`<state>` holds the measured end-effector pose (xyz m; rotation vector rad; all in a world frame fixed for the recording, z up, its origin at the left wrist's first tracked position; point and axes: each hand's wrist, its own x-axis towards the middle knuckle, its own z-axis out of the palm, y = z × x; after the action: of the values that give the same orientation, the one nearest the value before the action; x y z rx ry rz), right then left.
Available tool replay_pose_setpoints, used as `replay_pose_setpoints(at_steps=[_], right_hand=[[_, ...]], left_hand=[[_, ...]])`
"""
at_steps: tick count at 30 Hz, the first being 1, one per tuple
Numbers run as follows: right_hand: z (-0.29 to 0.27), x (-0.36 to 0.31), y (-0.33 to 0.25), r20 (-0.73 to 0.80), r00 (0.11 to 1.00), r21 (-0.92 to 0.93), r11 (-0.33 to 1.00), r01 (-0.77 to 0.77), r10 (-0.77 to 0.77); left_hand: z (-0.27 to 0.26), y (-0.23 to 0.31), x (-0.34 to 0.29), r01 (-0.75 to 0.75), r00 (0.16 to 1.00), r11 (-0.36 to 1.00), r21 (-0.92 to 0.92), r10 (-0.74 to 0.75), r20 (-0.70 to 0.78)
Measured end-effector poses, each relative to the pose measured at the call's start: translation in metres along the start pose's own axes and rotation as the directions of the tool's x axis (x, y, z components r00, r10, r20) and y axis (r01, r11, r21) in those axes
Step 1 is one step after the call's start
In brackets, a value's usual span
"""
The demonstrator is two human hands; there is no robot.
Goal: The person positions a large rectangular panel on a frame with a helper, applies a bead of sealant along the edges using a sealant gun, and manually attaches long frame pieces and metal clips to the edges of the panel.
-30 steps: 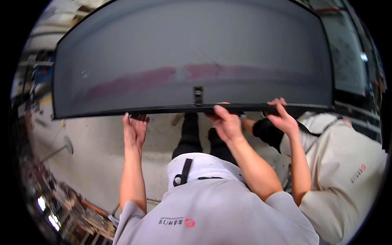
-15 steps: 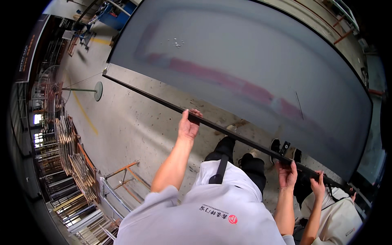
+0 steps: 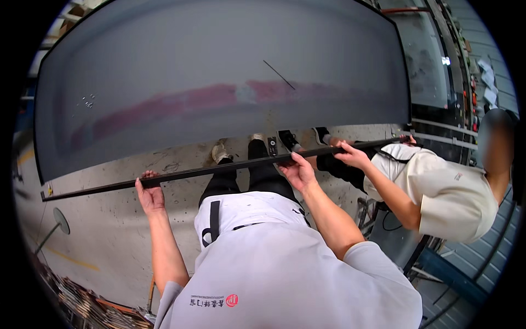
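Observation:
A long black frame bar (image 3: 219,169) spans the view in front of me, its left end slightly lower than its right. My left hand (image 3: 150,196) is closed round its left part, thumb in front and fingers partly hidden behind. Farther right, my right hand (image 3: 300,174) grips the same bar near its middle. Just beyond the bar lies a large grey glass panel (image 3: 203,49) with a dark edge, apart from the bar along the middle. A small black fitting (image 3: 272,146) with a round detail shows just above the bar.
At my right a co-worker in a cream shirt (image 3: 457,194) holds the bar with one hand (image 3: 355,157); the other is near its right end. A round-based stand (image 3: 61,220) is at left, above stacked lengths of material (image 3: 82,307). A thin dark strip (image 3: 279,75) lies on the panel.
The view has swung to the right, so the bar now looks more level and the co-worker shows more fully. Both my hands still hold the bar.

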<state>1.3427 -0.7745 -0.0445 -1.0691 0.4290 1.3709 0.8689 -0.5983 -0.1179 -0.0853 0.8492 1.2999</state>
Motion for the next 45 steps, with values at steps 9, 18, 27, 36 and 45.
replay_pose_setpoints(at_steps=[9, 18, 27, 36, 45], right_hand=[[-0.012, 0.024, 0.026, -0.007, 1.0, -0.008, 1.0, -0.026, 0.026], [-0.017, 0.027, 0.027, 0.016, 1.0, -0.012, 1.0, -0.019, 0.019], [-0.018, 0.028, 0.035, 0.032, 0.999, -0.014, 1.0, 0.005, -0.005], [-0.023, 0.033, 0.05, 0.043, 0.999, 0.003, 1.0, 0.011, -0.011], [-0.026, 0.029, 0.047, 0.0, 0.998, 0.066, 0.996, 0.064, -0.064]], left_hand=[[-0.037, 0.017, 0.019, -0.009, 0.999, 0.999, 0.03, 0.01, -0.049], [-0.039, 0.018, 0.017, 0.017, 0.998, 0.999, 0.048, -0.014, -0.062], [-0.042, 0.017, 0.019, 0.001, 0.999, 0.998, 0.06, 0.001, -0.044], [-0.056, 0.02, 0.022, -0.022, 0.999, 0.997, 0.075, 0.025, -0.04], [-0.088, 0.03, 0.034, 0.031, 0.997, 0.964, 0.262, -0.009, -0.083]])
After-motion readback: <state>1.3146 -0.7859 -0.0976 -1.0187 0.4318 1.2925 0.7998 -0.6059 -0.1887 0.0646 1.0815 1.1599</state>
